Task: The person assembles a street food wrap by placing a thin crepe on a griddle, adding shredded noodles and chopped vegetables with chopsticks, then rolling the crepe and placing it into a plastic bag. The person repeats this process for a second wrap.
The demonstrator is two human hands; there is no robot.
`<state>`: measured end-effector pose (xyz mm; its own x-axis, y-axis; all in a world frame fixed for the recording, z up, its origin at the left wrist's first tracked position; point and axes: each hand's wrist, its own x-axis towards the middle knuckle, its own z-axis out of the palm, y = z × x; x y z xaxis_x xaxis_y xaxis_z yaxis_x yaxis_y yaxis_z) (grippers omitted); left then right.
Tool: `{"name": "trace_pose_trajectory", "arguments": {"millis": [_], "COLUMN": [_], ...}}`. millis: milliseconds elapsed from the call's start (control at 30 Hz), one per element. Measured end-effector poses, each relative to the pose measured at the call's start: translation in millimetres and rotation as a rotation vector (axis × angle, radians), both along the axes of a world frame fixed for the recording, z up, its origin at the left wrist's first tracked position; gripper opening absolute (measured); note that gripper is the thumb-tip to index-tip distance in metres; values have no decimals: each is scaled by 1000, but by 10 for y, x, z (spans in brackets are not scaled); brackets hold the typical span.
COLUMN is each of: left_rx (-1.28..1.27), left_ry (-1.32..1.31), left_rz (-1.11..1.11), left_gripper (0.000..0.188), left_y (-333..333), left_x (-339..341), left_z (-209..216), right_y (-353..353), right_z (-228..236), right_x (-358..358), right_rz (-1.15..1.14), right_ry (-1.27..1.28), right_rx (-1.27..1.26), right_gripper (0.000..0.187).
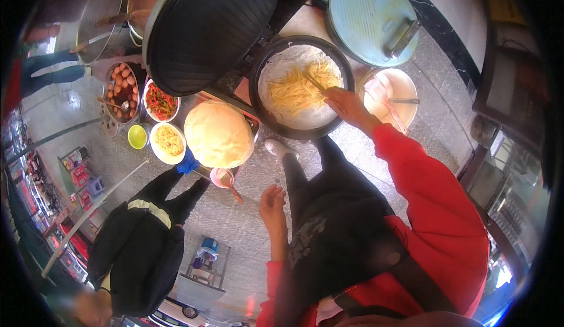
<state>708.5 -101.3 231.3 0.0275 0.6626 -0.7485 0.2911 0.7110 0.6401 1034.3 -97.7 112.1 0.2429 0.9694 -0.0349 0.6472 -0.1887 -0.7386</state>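
My right hand (pixel 348 108) grips a pair of chopsticks (pixel 315 81), their tips in a heap of pale yellow shreds (pixel 294 95), which look like potato. The shreds lie spread over a thin white flatbread (pixel 279 62) in a round black griddle (pixel 256 106). Its large dark lid (pixel 211 27) stands raised on the left. My left hand (pixel 273 208) hangs low in front of my apron, holding nothing, its fingers loosely bent and a little apart. Left of the griddle rests a stack of round flatbreads (pixel 218 134).
A closed pale-blue griddle (pixel 367 18) sits at the back right, above a white bowl (pixel 405 86) with utensils. On the left are a pot of eggs (pixel 121 86), a bowl of red and green peppers (pixel 160 101) and a bowl of yellow shreds (pixel 168 143). Another person (pixel 138 250) stands lower left.
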Motion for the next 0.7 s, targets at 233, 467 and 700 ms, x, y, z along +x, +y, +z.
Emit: {"name": "trace_pose_trajectory", "arguments": {"millis": [233,467,700], "left_rx": [18,17,8], "left_ry": [-8,3,-8], "left_rz": [-4,8,20], "left_gripper": [27,30,29], "left_y": [-22,-43,-47], "left_x": [17,-2,7], "left_z": [25,27,25], "right_y": [117,-236,277], "right_z": [218,160,119], "right_x": [148,101,-60], "right_rz": [-37,-30,-31], "right_ry": [-85,-72,-42], "right_rx": [-12,2,7], "right_gripper": [22,23,25]}}
